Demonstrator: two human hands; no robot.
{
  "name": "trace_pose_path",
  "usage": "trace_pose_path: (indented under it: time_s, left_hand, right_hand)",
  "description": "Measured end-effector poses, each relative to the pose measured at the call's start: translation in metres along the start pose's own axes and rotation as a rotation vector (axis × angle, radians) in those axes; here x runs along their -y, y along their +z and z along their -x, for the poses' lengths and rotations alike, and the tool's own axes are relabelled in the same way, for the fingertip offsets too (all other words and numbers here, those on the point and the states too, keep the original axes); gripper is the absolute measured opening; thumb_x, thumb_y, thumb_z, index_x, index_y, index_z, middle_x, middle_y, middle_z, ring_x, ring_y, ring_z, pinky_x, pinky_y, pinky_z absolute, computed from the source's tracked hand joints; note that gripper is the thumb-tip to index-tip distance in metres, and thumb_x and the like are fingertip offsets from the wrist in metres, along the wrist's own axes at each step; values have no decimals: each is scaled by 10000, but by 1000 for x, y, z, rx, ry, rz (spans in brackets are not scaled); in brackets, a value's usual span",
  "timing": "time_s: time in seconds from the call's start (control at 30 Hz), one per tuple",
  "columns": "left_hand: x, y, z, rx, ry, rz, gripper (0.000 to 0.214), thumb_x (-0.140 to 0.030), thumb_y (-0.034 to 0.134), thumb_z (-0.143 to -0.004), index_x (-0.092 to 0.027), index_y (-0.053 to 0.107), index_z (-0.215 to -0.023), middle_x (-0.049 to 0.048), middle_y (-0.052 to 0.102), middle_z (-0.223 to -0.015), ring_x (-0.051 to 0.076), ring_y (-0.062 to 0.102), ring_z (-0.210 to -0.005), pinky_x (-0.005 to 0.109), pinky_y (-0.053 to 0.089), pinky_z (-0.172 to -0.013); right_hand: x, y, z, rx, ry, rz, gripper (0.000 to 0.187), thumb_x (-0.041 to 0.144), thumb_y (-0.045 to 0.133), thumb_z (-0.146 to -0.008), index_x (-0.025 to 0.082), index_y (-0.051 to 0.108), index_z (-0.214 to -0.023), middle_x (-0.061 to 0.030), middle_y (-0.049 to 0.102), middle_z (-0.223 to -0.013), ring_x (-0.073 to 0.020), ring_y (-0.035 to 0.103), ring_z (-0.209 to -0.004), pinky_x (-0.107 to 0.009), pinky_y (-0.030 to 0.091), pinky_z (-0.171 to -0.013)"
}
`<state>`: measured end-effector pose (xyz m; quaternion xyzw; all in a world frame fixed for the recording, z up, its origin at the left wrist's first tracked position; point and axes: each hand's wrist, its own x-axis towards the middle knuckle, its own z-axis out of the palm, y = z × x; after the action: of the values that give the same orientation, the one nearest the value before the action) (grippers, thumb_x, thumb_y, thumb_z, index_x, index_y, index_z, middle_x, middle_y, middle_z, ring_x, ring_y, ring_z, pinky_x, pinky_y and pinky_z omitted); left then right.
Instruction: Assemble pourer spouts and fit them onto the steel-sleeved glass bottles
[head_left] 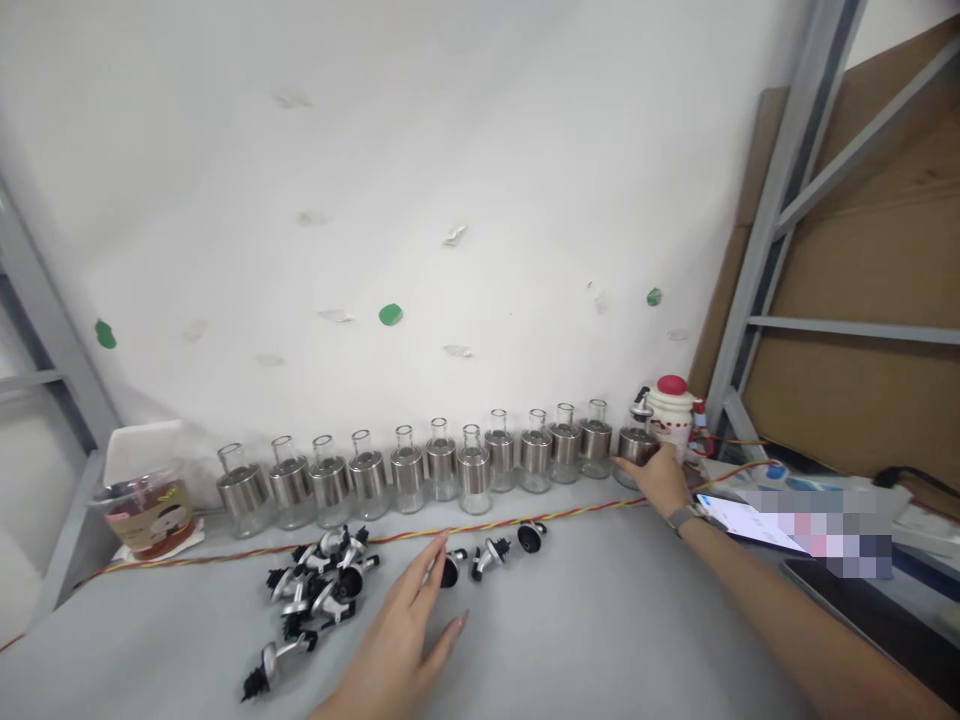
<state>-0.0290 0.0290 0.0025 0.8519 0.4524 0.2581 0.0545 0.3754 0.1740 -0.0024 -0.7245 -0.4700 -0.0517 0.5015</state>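
At the right end of a row of glass bottles with metal sleeves (473,470), my right hand (658,480) is closed around a bottle (634,441). This bottle stands upright and has a silver-and-black pour spout (642,404) in its neck. The other bottles have open necks. Over the middle of the table, my left hand (409,625) is open with fingers stretched and thumb apart. Its fingertips partly cover a loose pour spout (451,572); contact cannot be made out. Two more loose spouts (491,556) lie to its right, and a pile of spouts (330,585) lies to its left.
A twisted red-and-yellow cord (465,528) crosses the grey table (570,640) before the bottles. A clear tub (146,515) stands far left. On the right are a white jar with a red lid (670,408), a lit phone (750,522) and a dark flat device (862,605).
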Motion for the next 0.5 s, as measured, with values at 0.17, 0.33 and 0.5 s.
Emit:
trace_pose_path:
  time_s: [0.17, 0.33, 0.5]
  left_hand:
    - [1, 1, 0, -20, 14, 2, 571, -231, 413, -820, -291, 159, -1328, 49, 268, -1388, 218, 304, -1231, 411, 321, -976]
    - [-1, -1, 1, -31, 32, 6, 576, -207, 434, -807, -289, 189, -1322, 55, 321, -1364, 224, 341, -1210, 412, 345, -962]
    - [6, 6, 4, -80, 74, -3, 576, -194, 438, -805, -273, 196, -1321, 71, 332, -1356, 219, 353, -1203, 396, 358, -958]
  right_hand:
    - [-9, -9, 7, 55, -255, 410, 400, 488, 483, -727, 103, 580, -677, -245, 581, -852, -391, 451, -949, -469, 293, -744]
    - [-12, -8, 1, 134, -352, 488, 332, 349, 443, -780, 153, 556, -536, -150, 607, -680, -290, 525, -773, -381, 335, -660]
    - [6, -3, 1, 50, -359, 412, 260, 310, 405, -792, 132, 584, -731, -133, 589, -754, -253, 527, -767, -355, 373, -689]
